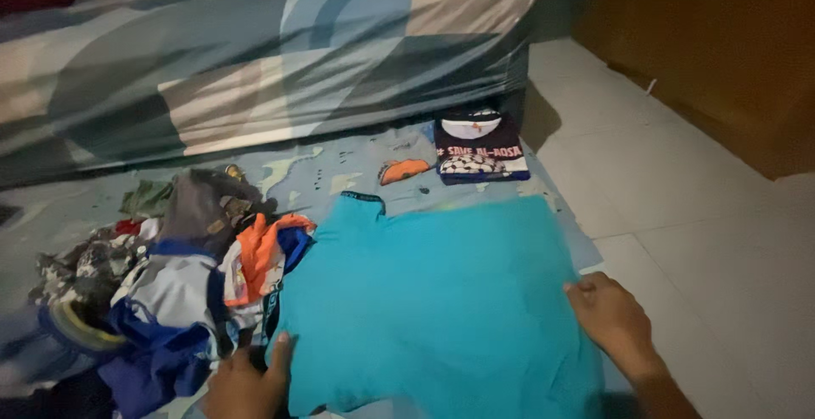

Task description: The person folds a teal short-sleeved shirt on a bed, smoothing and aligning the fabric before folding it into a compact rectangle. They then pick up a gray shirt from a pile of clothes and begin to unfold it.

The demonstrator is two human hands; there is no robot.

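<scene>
Head view. A turquoise shirt (441,300) lies spread flat across the lower centre of the frame, on a patterned mat (356,168) over a pale tiled floor (679,181). The left hand (246,381), at the bottom left, rests open on the shirt's left edge, fingers flat and grasping nothing. The right hand (611,317), at the lower right, presses loosely curled fingertips on the shirt's right edge; whether it pinches the cloth cannot be told.

A heap of unfolded clothes (170,283) touches the shirt's left side, just beside the left hand. A folded dark shirt (480,151) sits apart at upper centre, near the bed (255,54).

Risks, as judged: the heap may spill onto or snag the shirt; uneven pressure from the two hands may wrinkle the cloth; the right edge, close to the mat's border, may slide onto bare tile.
</scene>
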